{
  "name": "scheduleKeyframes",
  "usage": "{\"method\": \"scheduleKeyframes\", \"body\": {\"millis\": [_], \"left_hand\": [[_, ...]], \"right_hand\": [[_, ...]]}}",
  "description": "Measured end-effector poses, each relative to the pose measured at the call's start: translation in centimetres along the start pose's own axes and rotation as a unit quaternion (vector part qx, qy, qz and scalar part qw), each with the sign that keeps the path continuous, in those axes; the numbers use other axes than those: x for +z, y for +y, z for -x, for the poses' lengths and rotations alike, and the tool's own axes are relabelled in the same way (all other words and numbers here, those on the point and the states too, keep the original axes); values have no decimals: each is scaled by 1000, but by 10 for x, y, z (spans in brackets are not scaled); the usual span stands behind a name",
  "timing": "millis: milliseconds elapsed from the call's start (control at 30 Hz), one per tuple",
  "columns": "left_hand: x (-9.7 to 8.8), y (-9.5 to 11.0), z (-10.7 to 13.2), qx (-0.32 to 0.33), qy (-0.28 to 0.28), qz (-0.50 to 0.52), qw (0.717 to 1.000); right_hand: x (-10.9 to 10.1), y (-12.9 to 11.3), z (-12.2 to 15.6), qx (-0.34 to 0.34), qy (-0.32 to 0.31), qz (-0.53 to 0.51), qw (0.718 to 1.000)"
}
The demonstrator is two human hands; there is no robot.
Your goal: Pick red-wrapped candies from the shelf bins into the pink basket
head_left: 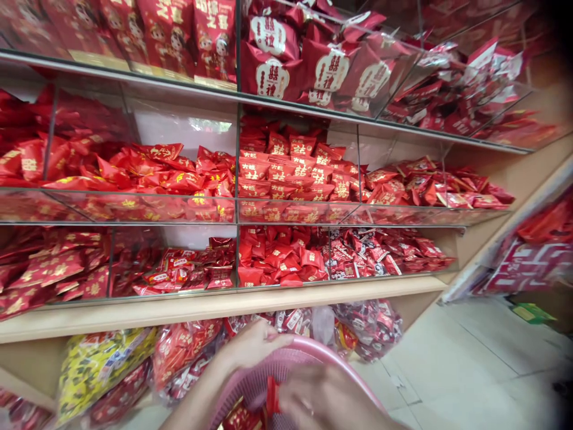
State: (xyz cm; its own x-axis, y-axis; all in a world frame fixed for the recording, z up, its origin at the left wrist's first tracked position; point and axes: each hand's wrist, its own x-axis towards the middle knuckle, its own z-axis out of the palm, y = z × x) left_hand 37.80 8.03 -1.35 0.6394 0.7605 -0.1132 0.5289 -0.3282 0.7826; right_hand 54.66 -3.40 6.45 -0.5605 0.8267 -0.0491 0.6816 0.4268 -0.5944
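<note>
A pink plastic basket sits low at the bottom centre, close to me, with red candy packets inside. My left hand grips the basket's far rim, fingers curled over it. My right hand is inside the basket, blurred by motion, right beside a red packet; its fingers cannot be made out. In front of me stand glass shelf bins full of red wrapped sweets.
Big clear bags of candy, one yellow and several red, lie under the lowest wooden shelf. A pale tiled floor opens to the right. Another display of red goods stands at the far right.
</note>
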Motion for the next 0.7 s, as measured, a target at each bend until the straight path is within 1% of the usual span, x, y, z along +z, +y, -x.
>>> {"method": "scheduleKeyframes", "body": {"millis": [33, 100, 133, 167, 200, 233, 300, 367, 533, 700], "left_hand": [[0, 0, 0, 3, -1, 0, 1000], [-1, 2, 0, 6, 0, 0, 1000], [-1, 2, 1, 4, 2, -2, 1000], [-1, 3, 1, 0, 4, -3, 1000], [-1, 3, 1, -4, 4, -3, 1000], [-1, 3, 2, -5, 4, -5, 1000], [-1, 3, 2, -6, 6, -8, 1000], [-2, 4, 2, -11, 6, -13, 1000], [-3, 6, 2, -9, 8, -11, 1000], [-1, 2, 1, -6, 9, -5, 1000]], "right_hand": [[-18, 5, -14, -14, 59, 24, 998], [-54, 17, -44, -8, 207, 67, 976], [-70, 23, -59, -3, 254, 87, 963], [-84, 29, -73, 12, 285, 111, 952], [-94, 35, -85, 38, 322, 144, 935], [-102, 39, -96, 63, 345, 175, 920], [-109, 46, -112, 108, 371, 220, 895], [-108, 49, -123, 136, 380, 233, 885], [-102, 50, -132, 150, 395, 204, 883], [-103, 50, -137, 177, 403, 132, 888]]}}
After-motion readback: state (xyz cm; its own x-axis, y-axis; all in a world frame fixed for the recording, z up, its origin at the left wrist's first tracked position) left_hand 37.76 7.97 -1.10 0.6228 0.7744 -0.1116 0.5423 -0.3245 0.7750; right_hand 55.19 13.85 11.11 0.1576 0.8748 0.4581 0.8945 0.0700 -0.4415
